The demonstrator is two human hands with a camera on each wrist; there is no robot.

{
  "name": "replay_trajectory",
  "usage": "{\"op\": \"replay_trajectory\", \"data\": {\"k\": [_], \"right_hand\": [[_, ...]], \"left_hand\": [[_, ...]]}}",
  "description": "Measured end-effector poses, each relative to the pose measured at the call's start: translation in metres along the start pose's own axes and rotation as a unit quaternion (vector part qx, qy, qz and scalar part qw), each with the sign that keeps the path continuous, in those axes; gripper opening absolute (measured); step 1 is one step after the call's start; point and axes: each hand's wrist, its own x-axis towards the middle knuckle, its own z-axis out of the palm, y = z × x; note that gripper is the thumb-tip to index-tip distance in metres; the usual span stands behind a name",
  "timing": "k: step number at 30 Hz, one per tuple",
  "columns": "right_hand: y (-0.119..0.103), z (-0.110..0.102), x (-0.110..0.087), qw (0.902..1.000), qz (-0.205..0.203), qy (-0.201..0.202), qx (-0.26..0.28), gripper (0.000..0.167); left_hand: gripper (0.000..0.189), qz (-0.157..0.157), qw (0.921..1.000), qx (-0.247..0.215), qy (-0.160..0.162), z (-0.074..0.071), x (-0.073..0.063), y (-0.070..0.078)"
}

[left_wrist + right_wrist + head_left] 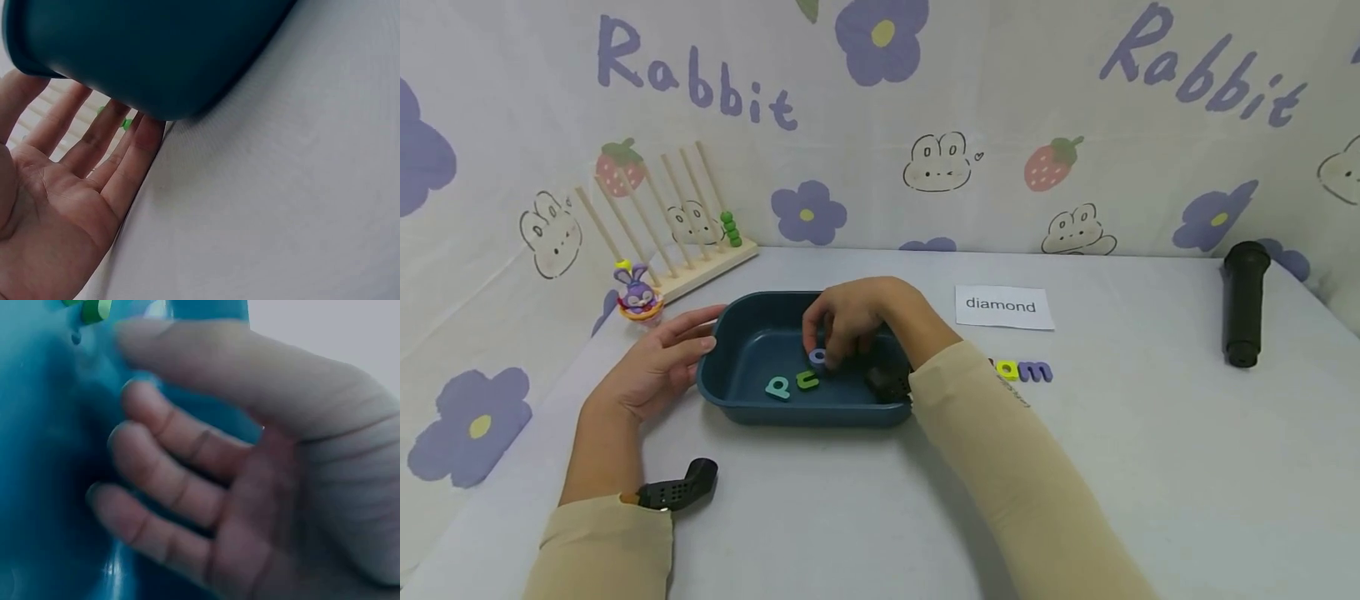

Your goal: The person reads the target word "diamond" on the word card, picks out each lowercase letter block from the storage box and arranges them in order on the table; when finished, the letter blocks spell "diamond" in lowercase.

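Note:
A dark blue basin (pixel 820 414) stands on the white table. My left hand (pixel 651 367) rests against its left end with fingers extended; in the left wrist view, the fingers of that hand (pixel 69 187) touch the outer wall. Inside the basin, my right hand (pixel 857 317) pinches a bluish-purple letter (pixel 817 358) between thumb and index finger. The remaining fingers of the right hand (pixel 206 450) are loosely curled in the right wrist view. Beside the pinched letter lie a green letter (pixel 807 381) and a teal letter (pixel 778 387). Fingers partly hide the pinched letter.
Right of the basin lie a yellow letter (pixel 1007 371) and a purple letter m (pixel 1036 372), partly behind the sleeve. A card reading "diamond" (pixel 1003 307) lies behind them. A wooden peg rack (pixel 707 267), a rabbit figure (pixel 638 293) and a black cylinder (pixel 1244 304) stand farther out.

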Motion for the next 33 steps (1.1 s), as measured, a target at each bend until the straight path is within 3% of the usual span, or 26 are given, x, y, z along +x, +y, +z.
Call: {"op": "replay_trajectory", "data": {"k": [4,15,24,33], "right_hand": [[0.000,-0.005,-0.007,0.9995,-0.029,0.014,0.002,0.019],[-0.005,-0.014,-0.027,0.9974,-0.055,0.046,-0.005,0.021],[0.001,-0.021,-0.056,0.9915,-0.080,0.103,0.007,0.023],[0.010,-0.024,-0.084,0.9861,-0.080,0.145,0.011,0.025]], "left_hand": [[0.051,-0.002,1.0000,0.005,0.000,0.002,0.000,0.001],[0.053,-0.007,0.9999,0.008,0.002,0.004,-0.001,0.004],[0.051,-0.004,1.0000,0.004,-0.001,0.003,-0.002,0.003],[0.049,-0.001,1.0000,0.000,-0.006,0.002,-0.002,0.002]]}}
